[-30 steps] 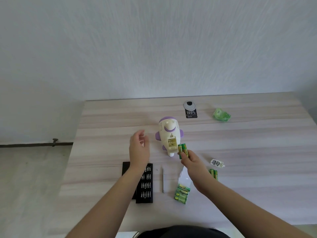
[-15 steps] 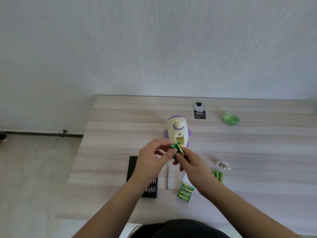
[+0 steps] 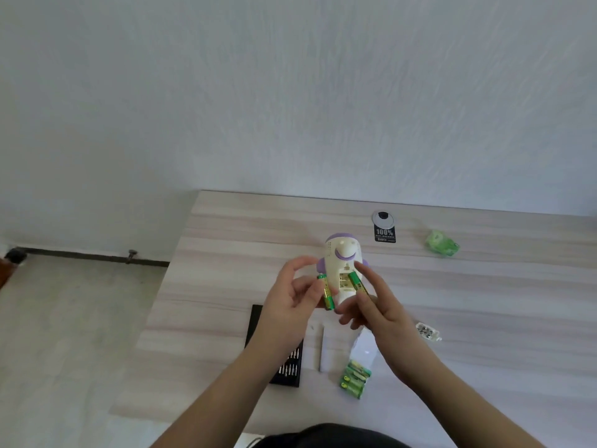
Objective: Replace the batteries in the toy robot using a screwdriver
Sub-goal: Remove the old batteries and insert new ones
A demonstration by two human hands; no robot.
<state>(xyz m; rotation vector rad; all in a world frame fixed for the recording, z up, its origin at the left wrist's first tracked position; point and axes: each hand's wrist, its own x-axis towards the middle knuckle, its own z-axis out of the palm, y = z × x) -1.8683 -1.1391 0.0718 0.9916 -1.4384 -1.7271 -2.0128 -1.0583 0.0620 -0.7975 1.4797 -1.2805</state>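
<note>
The lower end of the toy robot (image 3: 341, 263) is hidden behind both hands at the centre of the frame; it lies on the pale wood worktop (image 3: 484, 302) with its open battery bay facing up. The left hand (image 3: 290, 302) has its grip curled round one green battery (image 3: 327, 292), held upright just left of the robot's body. The right hand (image 3: 371, 302) pinches a second green battery (image 3: 357, 281) tilted over the bay; whether its tip is seated inside cannot be made out. The left forearm covers much of the black bit case (image 3: 287, 367) in the lower centre, so only a few rows of bits show. A white strip (image 3: 323, 350) lies beside it, too blurred to identify. Right of that, a pack of green batteries (image 3: 354, 378) sits near the worktop's front edge, its clear wrapper partly under the right wrist. A small white cover (image 3: 428, 331) lies to the right, and a crumpled green wrapper (image 3: 442, 243) and a black tag (image 3: 384, 234) sit near the far edge. The right of the worktop runs out of frame; bare wood spreads along its left side.
</note>
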